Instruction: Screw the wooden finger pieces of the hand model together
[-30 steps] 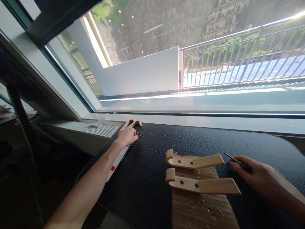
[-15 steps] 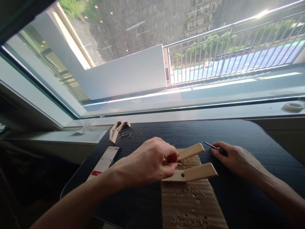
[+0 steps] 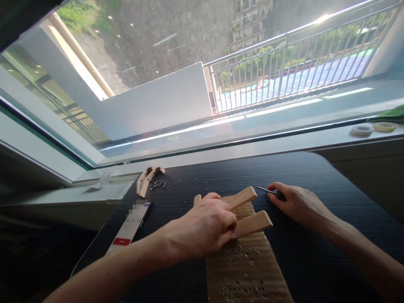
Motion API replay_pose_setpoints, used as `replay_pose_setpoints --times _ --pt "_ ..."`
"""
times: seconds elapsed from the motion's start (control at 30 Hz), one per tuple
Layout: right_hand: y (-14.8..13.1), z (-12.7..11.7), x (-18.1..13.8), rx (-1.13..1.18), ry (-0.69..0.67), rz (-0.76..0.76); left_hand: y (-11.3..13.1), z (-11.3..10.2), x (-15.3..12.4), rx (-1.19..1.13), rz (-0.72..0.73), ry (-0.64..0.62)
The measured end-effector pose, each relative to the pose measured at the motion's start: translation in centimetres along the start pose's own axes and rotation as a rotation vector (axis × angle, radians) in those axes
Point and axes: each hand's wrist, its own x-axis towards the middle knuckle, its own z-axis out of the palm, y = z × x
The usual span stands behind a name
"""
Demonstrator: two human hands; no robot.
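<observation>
My left hand (image 3: pixel 208 221) is bent over two angled wooden pieces, its fingers pinched down by the nearer wooden piece (image 3: pixel 252 224). Whatever sits between those fingertips is hidden. Behind it, the farther wooden piece (image 3: pixel 243 199) runs partly under my knuckles. Both pieces lie on a strip of corrugated cardboard (image 3: pixel 230 275) pitted with many small holes. To the right, my right hand (image 3: pixel 292 202) is closed around a screwdriver (image 3: pixel 280 195) with a dark handle, its thin metal shaft pointing left toward the wood.
Two more curved wooden pieces (image 3: pixel 147 181) lie at the far left of the black table (image 3: pixel 303 172), beside several screws (image 3: pixel 157 184). A phone (image 3: pixel 129 227) showing a timer rests at the left edge. Rolls of tape (image 3: pixel 362 131) sit on the windowsill.
My left hand has gone from above the gap between the wooden pieces down onto the nearer one, covering its hole. The view has shifted a little; my right hand still holds the screwdriver.
</observation>
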Motion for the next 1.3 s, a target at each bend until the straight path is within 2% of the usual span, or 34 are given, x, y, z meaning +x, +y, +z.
replay_pose_setpoints --times 0.27,0.83,0.97,1.1,1.2,1.3 --pt "0.0 0.1 0.0 -0.015 0.018 -0.013 -0.1 0.3 0.6 0.027 0.017 -0.026" --pt "0.1 0.3 -0.1 0.018 0.083 -0.056 -0.2 0.8 0.2 -0.060 0.002 0.017" --pt "0.2 -0.3 0.0 0.098 0.050 -0.032 -0.3 1.0 0.1 -0.059 0.011 0.014" --pt "-0.5 -2.6 -0.6 0.438 0.003 -0.066 -0.5 1.2 0.1 -0.049 0.019 0.023" --pt "-1.9 -4.6 -1.8 0.625 -0.115 -0.141 -0.6 1.3 0.0 -0.046 0.028 0.030" --pt "-3.6 -5.5 -3.1 0.699 -0.291 -0.201 -0.6 1.3 -0.1 -0.056 0.025 0.034"
